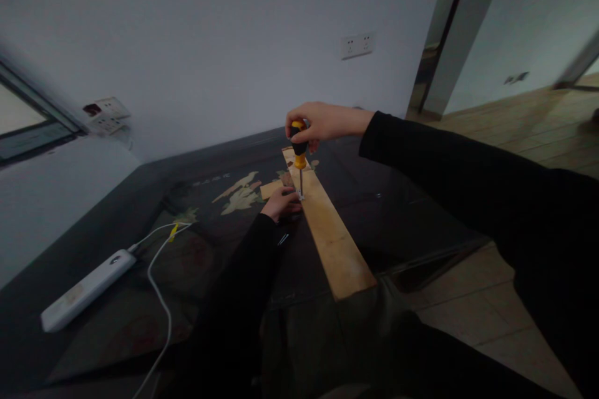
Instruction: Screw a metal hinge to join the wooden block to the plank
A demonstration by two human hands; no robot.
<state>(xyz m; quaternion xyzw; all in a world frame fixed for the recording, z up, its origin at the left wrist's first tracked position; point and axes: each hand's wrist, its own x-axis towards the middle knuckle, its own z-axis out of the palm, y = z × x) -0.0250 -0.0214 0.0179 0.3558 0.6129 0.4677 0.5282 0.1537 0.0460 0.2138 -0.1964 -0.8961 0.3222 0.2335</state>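
Note:
My right hand (pixel 309 124) is wrapped round the yellow-and-black handle of a screwdriver (pixel 299 153). The screwdriver stands nearly upright, its shaft pointing down at a long wooden board (pixel 334 240). At its tip, by the board's left edge, is a small shiny metal piece (pixel 301 197), too small to make out its kind. My left hand (pixel 281 202) rests low beside the board, thumb and fingers closed on that metal piece. A short wooden block (pixel 272 189) lies just beyond my left hand.
The dark table (pixel 224 162) has a leaf-and-bird pattern. A white power strip (pixel 88 290) and its white cable (pixel 161 302) lie on the left. Behind is a wall with sockets (pixel 357 45). The board's near end reaches past the table's front edge.

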